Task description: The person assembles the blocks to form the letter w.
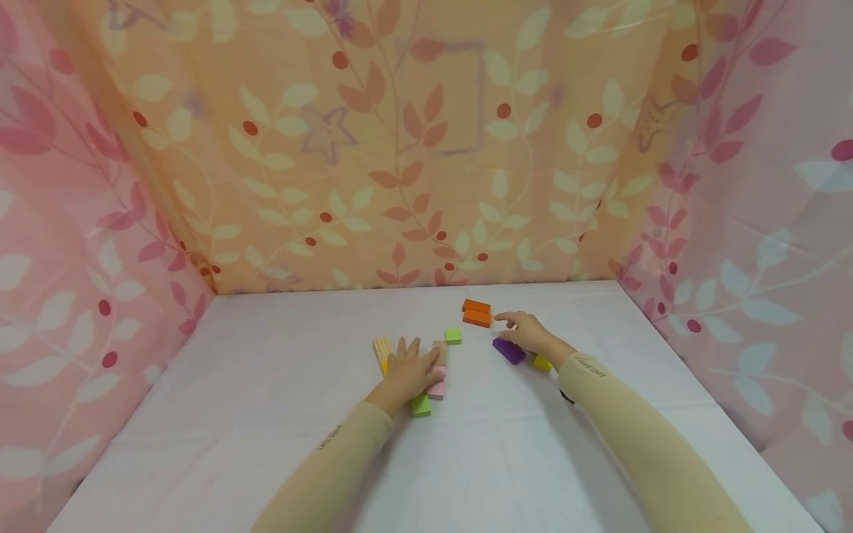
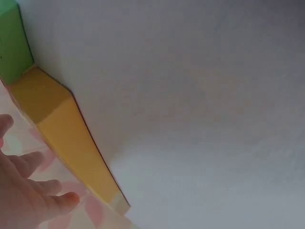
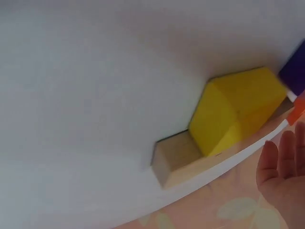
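My left hand (image 1: 408, 374) is spread over a cluster of wooden blocks, its fingers fanned out. Beside it lie a long yellow block (image 2: 78, 143), a plain wood block (image 1: 440, 352), pink blocks (image 1: 436, 389) and a green block (image 1: 420, 406). Part of the cluster is hidden beneath the palm. My right hand (image 1: 529, 333) hovers by a purple block (image 1: 509, 351), index finger pointing left toward two orange blocks (image 1: 477, 318). A yellow block (image 3: 233, 107) and a plain wood block (image 3: 178, 160) lie under the right wrist.
A small light-green block (image 1: 453, 337) sits between the two groups. All the blocks lie on a white-covered table (image 1: 266, 370). Patterned cloth (image 1: 400, 148) hangs along the back and both sides.
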Demonstrator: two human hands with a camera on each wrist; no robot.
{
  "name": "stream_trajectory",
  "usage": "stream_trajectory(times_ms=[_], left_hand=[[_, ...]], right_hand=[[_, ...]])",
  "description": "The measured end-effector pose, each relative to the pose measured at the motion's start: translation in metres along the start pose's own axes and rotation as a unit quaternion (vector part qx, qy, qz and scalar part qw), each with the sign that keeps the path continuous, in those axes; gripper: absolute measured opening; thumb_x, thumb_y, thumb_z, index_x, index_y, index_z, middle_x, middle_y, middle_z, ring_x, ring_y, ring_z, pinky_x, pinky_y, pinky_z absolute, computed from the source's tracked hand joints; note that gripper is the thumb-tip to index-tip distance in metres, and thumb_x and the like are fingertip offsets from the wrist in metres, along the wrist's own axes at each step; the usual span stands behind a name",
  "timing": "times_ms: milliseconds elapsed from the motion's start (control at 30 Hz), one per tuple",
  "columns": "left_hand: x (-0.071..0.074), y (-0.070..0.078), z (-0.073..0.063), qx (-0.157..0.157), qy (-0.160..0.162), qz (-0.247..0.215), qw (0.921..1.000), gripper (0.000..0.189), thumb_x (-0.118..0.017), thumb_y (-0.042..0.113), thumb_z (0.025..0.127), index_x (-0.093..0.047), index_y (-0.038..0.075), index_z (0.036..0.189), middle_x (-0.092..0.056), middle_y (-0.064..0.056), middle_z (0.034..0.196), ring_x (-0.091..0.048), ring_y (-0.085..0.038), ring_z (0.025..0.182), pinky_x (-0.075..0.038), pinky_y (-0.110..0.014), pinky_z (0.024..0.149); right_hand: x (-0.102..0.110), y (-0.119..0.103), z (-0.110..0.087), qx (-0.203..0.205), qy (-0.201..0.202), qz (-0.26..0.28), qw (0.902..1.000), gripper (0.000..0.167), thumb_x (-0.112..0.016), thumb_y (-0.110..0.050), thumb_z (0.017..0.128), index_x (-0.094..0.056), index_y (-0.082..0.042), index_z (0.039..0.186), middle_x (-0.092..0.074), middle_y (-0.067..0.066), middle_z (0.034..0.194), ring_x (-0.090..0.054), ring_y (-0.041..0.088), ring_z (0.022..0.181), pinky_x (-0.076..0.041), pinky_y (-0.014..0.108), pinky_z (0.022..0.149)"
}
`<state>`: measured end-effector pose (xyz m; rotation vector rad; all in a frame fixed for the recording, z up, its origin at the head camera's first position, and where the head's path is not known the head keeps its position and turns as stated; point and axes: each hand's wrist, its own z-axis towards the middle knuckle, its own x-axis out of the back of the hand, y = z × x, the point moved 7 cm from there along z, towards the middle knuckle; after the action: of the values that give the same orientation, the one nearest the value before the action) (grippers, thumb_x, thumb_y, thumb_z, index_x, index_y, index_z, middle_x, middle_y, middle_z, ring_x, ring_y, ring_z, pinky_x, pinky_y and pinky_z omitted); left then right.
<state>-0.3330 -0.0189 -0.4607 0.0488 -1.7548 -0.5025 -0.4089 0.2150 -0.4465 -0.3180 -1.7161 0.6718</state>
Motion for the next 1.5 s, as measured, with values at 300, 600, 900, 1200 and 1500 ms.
stream_trajectory(times_ms=[300,600,900,1200,1500], left_hand=[[0.001,-0.004,0.002,0.011,-0.023,-0.003,0.9997,0.059,-0.056,0.044,0.095,-0.042,0.022,0.149,-0.02,-0.019,0.158,-0.004,-0.045,0.145,-0.012,-0.063,0.111],[0.002,-0.002,0.0,0.015,-0.027,-0.012,0.9995,0.058,-0.059,0.041,0.095,-0.045,0.023,0.147,-0.02,-0.017,0.159,-0.002,-0.043,0.145,-0.01,-0.062,0.112],[-0.001,0.003,0.003,0.021,-0.023,-0.009,0.9995,0.055,-0.059,0.043,0.095,-0.047,0.024,0.146,-0.025,-0.018,0.157,-0.006,-0.045,0.145,-0.012,-0.063,0.112],[0.0,0.002,0.001,0.031,-0.028,-0.016,0.999,0.055,-0.06,0.041,0.094,-0.048,0.024,0.145,-0.029,-0.019,0.155,-0.008,-0.046,0.144,-0.012,-0.063,0.111],[0.002,0.0,0.002,0.043,-0.024,-0.01,0.9987,0.057,-0.064,0.04,0.092,-0.049,0.025,0.144,-0.032,-0.019,0.154,-0.009,-0.046,0.144,-0.013,-0.063,0.111]], right_hand=[[-0.002,0.015,-0.006,0.013,-0.115,-0.105,0.9878,0.069,-0.071,-0.032,0.089,-0.041,-0.017,0.149,-0.023,0.02,0.156,-0.014,0.046,0.14,-0.013,0.072,0.105],[-0.003,0.023,-0.013,-0.037,-0.179,-0.064,0.9811,0.078,-0.074,-0.025,0.087,-0.033,-0.021,0.153,-0.015,0.017,0.159,-0.015,0.045,0.142,-0.012,0.073,0.104],[0.003,0.022,-0.014,-0.038,-0.144,-0.052,0.9875,0.07,-0.082,-0.022,0.079,-0.045,-0.018,0.14,-0.039,0.024,0.138,-0.04,0.042,0.121,-0.032,0.065,0.099],[0.008,0.011,-0.012,0.021,-0.077,-0.069,0.9944,0.056,-0.081,-0.012,0.08,-0.049,-0.01,0.126,-0.055,0.015,0.115,-0.051,0.033,0.104,-0.038,0.053,0.094],[0.01,-0.002,-0.012,0.023,-0.035,0.096,0.9945,0.036,-0.068,0.001,0.087,-0.051,-0.001,0.119,-0.056,0.011,0.096,-0.053,0.025,0.087,-0.049,0.035,0.077]])
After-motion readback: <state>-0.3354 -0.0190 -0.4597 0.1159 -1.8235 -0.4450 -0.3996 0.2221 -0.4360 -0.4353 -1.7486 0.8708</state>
